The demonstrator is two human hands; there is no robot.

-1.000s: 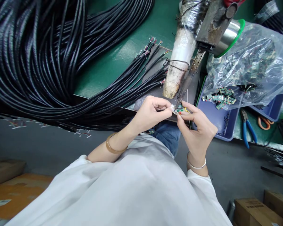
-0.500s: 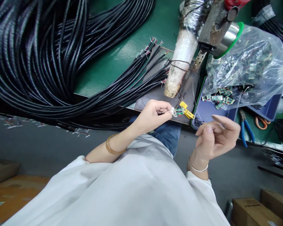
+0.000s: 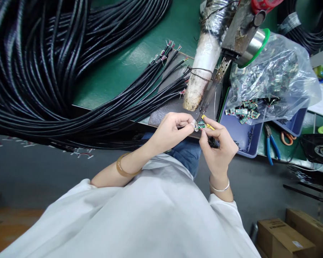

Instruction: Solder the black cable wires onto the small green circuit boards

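My right hand is back from beside the blue tray, its thumb and finger narrow at three o'clock on the circuit board; I can't tell what they grip. My left hand still pinches its nine-o'clock end, at the metal arm's six o'clock.

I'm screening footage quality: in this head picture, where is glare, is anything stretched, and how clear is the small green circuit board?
Head view: glare streaks the clear plastic bag; head view: the bundled black cables at left look stretched, probably by the lens; head view: the small green circuit board is recognisable, its markings unreadably small.
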